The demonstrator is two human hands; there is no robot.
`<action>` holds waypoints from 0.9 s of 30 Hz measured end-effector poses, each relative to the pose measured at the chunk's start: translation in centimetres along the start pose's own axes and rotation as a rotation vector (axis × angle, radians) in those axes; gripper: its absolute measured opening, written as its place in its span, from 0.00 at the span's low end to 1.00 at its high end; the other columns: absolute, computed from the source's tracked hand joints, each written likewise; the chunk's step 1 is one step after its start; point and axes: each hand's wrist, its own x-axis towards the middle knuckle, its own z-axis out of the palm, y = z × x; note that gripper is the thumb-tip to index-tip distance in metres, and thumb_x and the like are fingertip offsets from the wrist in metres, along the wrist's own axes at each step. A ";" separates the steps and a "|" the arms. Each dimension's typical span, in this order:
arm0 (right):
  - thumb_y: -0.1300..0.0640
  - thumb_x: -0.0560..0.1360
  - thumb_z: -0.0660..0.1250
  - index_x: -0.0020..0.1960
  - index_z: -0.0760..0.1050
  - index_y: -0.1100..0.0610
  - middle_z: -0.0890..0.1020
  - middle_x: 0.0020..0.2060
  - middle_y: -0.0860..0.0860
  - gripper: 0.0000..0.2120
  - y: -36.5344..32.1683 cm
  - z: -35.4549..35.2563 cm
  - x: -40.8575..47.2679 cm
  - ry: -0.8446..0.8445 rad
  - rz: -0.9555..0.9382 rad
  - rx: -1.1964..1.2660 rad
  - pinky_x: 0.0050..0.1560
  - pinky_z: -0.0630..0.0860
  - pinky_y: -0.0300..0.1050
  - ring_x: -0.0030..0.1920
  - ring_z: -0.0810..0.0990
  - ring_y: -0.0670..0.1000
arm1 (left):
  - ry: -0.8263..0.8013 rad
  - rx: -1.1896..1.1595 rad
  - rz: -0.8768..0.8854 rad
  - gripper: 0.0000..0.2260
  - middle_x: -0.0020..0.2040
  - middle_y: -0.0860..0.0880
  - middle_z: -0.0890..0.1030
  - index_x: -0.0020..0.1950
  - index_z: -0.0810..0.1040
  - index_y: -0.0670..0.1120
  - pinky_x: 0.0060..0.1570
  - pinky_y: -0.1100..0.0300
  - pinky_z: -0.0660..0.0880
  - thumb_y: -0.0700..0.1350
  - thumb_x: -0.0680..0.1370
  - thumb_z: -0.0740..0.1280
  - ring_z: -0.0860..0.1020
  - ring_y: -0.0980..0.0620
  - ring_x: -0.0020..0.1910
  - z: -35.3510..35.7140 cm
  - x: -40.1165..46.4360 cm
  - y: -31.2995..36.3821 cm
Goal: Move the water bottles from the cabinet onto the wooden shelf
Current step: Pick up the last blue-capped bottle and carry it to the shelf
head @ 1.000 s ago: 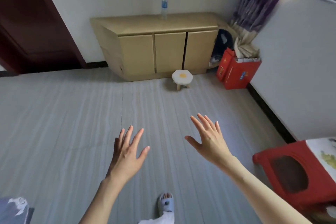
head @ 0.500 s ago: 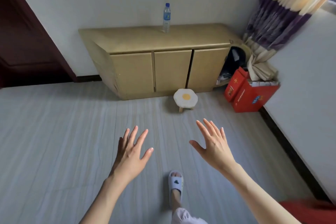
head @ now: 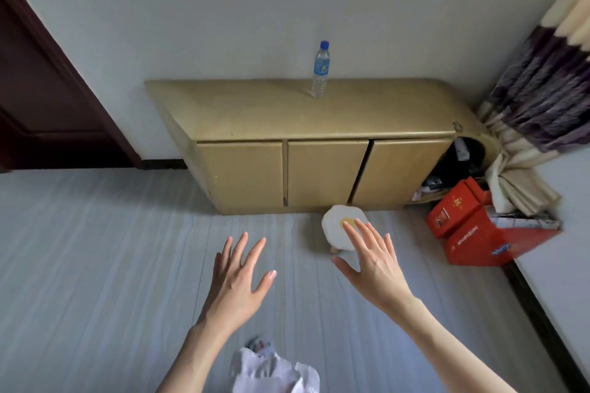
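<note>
Across the lower half of the frame lies the grey floor [head: 95, 265], and it takes most of the picture because the camera looks forward and down. Above it, in the middle, the cabinet [head: 319, 118] stands against the white wall [head: 223, 9]; its three doors look shut, though a dark gap shows beside the right one. At the left edge is a dark door [head: 38, 89], and in the upper right corner hangs a curtain [head: 542, 89] whose lower end is bunched over the red boxes [head: 479, 233] on the floor at the right. A small white stool [head: 338, 230] with a yellow centre stands on the floor just in front of the cabinet, partly behind the right fingers. Both hands are held out in the lower middle, palms down: the left hand [head: 238, 284] and the right hand [head: 376, 268] have their fingers straight and spread, and they hold nothing. I judge they are held like this because the person is approaching to reach. One bottle [head: 320, 70] with a blue cap stands upright on the cabinet top, near the wall, in the upper middle, well apart from both hands. The wooden shelf is not visible, so I suppose it is somewhere outside this view.
</note>
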 end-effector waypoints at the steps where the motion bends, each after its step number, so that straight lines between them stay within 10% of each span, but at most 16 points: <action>1: 0.38 0.76 0.55 0.75 0.51 0.48 0.55 0.76 0.50 0.32 0.3 0.1 2.1 -0.002 0.007 0.000 0.74 0.43 0.55 0.76 0.49 0.52 | -0.007 0.002 -0.005 0.27 0.77 0.51 0.46 0.75 0.52 0.56 0.74 0.51 0.44 0.57 0.78 0.57 0.39 0.50 0.76 0.0 2.0 -0.4; 27: 0.41 0.76 0.59 0.75 0.54 0.52 0.58 0.75 0.54 0.32 6.7 1.5 49.3 -0.101 0.187 0.074 0.74 0.49 0.54 0.75 0.53 0.53 | -0.268 0.107 -0.002 0.27 0.78 0.45 0.48 0.75 0.52 0.53 0.73 0.47 0.46 0.56 0.79 0.57 0.44 0.43 0.76 -1.2 52.2 -6.4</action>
